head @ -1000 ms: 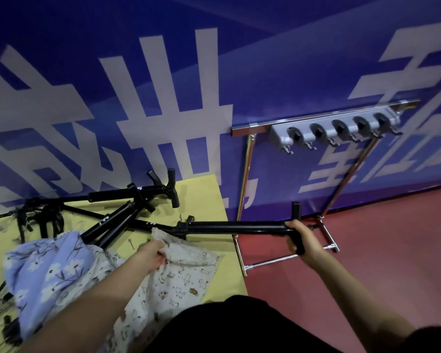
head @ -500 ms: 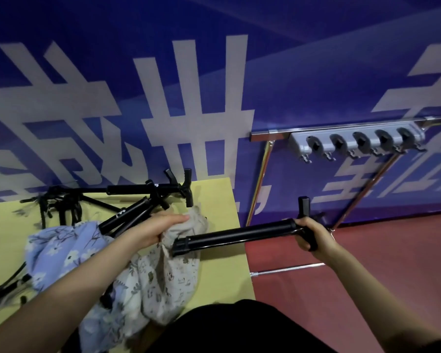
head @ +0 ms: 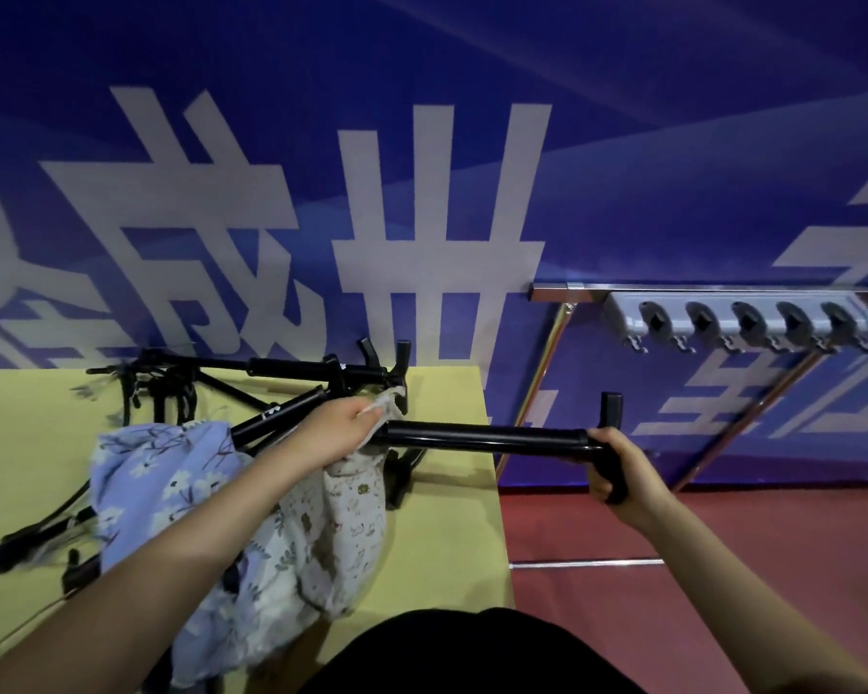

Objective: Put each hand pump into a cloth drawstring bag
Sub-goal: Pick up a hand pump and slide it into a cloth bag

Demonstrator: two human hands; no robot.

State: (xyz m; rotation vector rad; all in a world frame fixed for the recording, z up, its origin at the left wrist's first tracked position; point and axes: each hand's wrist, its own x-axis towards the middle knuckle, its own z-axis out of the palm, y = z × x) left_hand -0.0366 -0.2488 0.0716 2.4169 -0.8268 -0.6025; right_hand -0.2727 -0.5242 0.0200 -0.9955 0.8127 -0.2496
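Here, the blue wall (head: 622, 142) with big white characters fills everything from nine o'clock round to three, and the red floor (head: 722, 568) spreads at about four o'clock. The yellow table (head: 452, 533) lies from the centre out to eight o'clock, its right edge ending just short of my right arm. On the wall at two o'clock is a metal rail carrying a grey holder rack (head: 737, 323) with a row of round black clips. A tangle of black hand pumps (head: 281, 373) lies on the table at ten o'clock, shafts crossing each other. At seven o'clock a blue flowered cloth bag (head: 146, 483) is bunched on the table, over some of those shafts. Just right of it hangs a cream printed drawstring bag (head: 322, 533), lifted at its top and drooping to the table. The one hand pump (head: 487, 437) I am holding lies almost level near the centre, above the table's right edge, its far end touching the gathered mouth of the cream bag; I cannot tell whether the tip is inside. My right hand (head: 622, 468) is clamped round its T-handle at three o'clock. My left hand (head: 337, 428) pinches the cream bag's mouth, fingers closed on the cloth beside the pump's tip.
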